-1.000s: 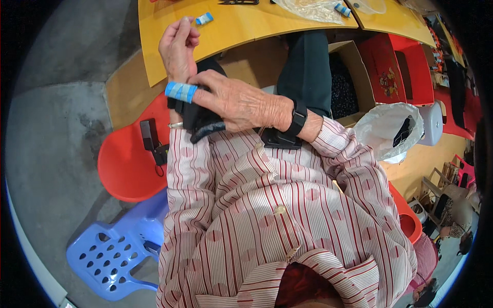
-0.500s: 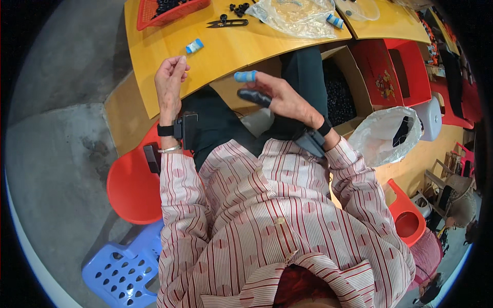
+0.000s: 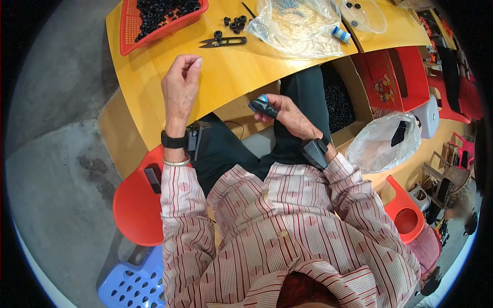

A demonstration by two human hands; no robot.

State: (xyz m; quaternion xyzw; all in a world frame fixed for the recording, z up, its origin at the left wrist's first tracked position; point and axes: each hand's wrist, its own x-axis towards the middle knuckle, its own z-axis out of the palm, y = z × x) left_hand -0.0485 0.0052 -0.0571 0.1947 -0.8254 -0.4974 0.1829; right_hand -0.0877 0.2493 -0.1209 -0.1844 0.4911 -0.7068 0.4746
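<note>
My left hand (image 3: 182,87) is over the near left part of the yellow table (image 3: 138,92), its fingers curled and thumb against them. Whatever lies in or under those fingers is hidden. My right hand (image 3: 290,118) hovers above my lap, its black-covered thumb (image 3: 265,108) pressed to a finger wrapped in blue; I cannot make out anything between them. Beyond the left hand lie black thread snips (image 3: 231,41) and several small black round parts (image 3: 236,23). A red basket (image 3: 169,28) of similar black parts stands at the far left.
A clear plastic bag (image 3: 298,36) and a blue-and-white roll (image 3: 341,35) lie on the table. At the right are a carton of black parts (image 3: 362,97), a red box (image 3: 405,77) and a lined bin (image 3: 370,146). A red stool (image 3: 131,205) stands left.
My left hand has reached farther over the table, and the small blue-and-white piece near it no longer shows. My right hand has come down, its thumb and finger closing together. The view has shifted.
</note>
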